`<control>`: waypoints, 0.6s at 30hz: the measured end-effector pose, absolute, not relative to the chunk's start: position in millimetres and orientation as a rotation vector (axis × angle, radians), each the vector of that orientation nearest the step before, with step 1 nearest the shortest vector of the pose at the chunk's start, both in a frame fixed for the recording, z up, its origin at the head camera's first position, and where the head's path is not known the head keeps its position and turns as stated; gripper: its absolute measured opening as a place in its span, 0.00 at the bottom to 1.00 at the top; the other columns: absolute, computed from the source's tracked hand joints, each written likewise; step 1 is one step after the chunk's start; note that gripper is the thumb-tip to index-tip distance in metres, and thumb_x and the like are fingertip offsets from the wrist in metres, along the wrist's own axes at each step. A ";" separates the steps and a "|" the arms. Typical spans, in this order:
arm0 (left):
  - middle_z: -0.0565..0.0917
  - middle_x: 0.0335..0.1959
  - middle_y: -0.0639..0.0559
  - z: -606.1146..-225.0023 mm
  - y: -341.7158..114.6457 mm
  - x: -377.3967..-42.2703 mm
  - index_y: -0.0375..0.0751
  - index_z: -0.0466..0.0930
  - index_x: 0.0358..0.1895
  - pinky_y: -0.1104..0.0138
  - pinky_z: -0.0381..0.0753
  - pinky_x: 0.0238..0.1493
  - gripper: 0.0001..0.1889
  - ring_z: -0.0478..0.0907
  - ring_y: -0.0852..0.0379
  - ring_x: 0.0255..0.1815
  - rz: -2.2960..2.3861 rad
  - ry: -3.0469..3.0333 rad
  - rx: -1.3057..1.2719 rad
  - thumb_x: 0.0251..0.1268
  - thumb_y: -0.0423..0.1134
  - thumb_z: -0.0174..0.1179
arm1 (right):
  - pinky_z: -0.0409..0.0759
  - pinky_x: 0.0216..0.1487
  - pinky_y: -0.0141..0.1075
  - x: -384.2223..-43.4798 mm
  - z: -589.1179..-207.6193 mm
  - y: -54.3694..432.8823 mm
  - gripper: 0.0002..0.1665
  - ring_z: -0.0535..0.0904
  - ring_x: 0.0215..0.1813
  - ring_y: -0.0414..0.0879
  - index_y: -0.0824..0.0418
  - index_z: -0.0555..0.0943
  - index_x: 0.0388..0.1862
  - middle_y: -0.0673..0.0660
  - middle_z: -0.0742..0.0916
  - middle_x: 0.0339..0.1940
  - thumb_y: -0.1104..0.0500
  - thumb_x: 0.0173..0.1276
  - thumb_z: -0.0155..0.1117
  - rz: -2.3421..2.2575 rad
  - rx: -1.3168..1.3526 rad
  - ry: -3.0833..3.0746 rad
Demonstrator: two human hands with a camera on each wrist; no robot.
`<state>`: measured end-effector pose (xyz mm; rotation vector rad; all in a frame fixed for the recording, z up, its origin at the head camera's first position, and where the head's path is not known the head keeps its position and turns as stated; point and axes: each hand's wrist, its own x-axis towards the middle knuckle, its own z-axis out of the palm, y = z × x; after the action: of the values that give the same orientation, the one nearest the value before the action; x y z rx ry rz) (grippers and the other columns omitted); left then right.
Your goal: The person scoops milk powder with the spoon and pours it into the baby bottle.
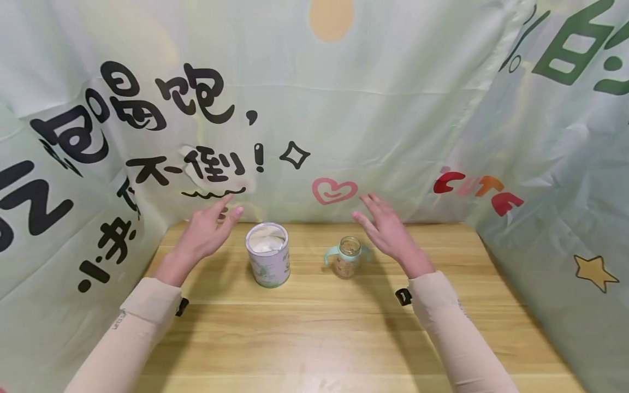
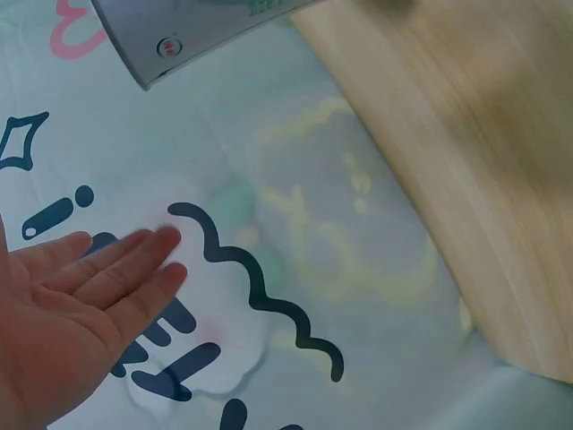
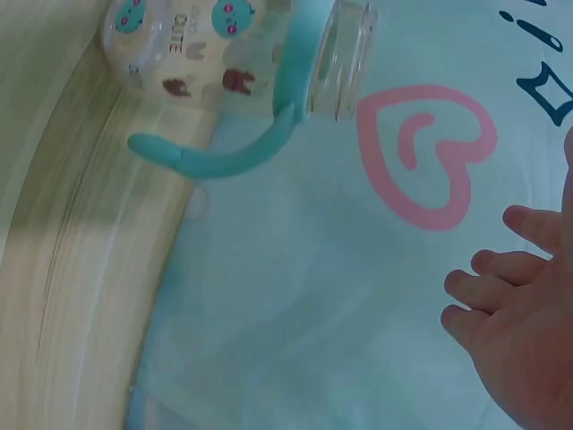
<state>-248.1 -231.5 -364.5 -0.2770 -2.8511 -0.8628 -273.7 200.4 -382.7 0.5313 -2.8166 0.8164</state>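
Note:
A lilac-and-white tin (image 1: 270,267) stands upright on the table, its top open with white powder and a torn whitish seal inside. To its right is a baby bottle (image 1: 345,266), uncapped, with a teal two-handled collar (image 3: 303,58) and printed animals. My left hand (image 1: 208,229) hovers left of the tin, fingers straight and holding nothing. My right hand (image 1: 390,232) is raised beyond the bottle's right handle, fingers extended and apart from it. In the left wrist view the left palm (image 2: 72,322) shows bare; the tin's edge (image 2: 192,40) appears at the top.
The wooden table (image 1: 295,338) reaches back to a pale printed cloth (image 1: 393,120) that hangs behind and along both sides. Dark lettering, a pink heart (image 1: 335,191) and a star (image 1: 596,273) are printed on it. Black straps (image 1: 403,297) show at the cuffs.

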 end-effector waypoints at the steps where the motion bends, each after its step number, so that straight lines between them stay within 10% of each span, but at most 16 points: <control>1: 0.78 0.70 0.29 -365.5 -230.6 -248.4 0.51 0.53 0.86 0.31 0.69 0.71 0.42 0.78 0.29 0.68 -0.871 -2.839 -0.281 0.80 0.72 0.37 | 0.52 0.82 0.69 -273.4 -382.9 198.7 0.46 0.51 0.87 0.69 0.59 0.58 0.86 0.69 0.58 0.87 0.31 0.84 0.42 0.819 0.538 -2.816; 18: 0.82 0.67 0.35 -376.1 -216.8 -249.5 0.47 0.67 0.80 0.37 0.77 0.64 0.36 0.82 0.36 0.64 -0.937 -2.785 -0.357 0.81 0.66 0.46 | 0.56 0.83 0.66 -276.2 -389.6 160.4 0.49 0.56 0.86 0.65 0.56 0.60 0.86 0.65 0.63 0.86 0.30 0.79 0.54 0.850 0.704 -2.753</control>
<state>-249.5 -216.8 -376.1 -0.3568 -2.7849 -0.9369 -276.2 160.4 -389.6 0.7044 -2.7527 0.8498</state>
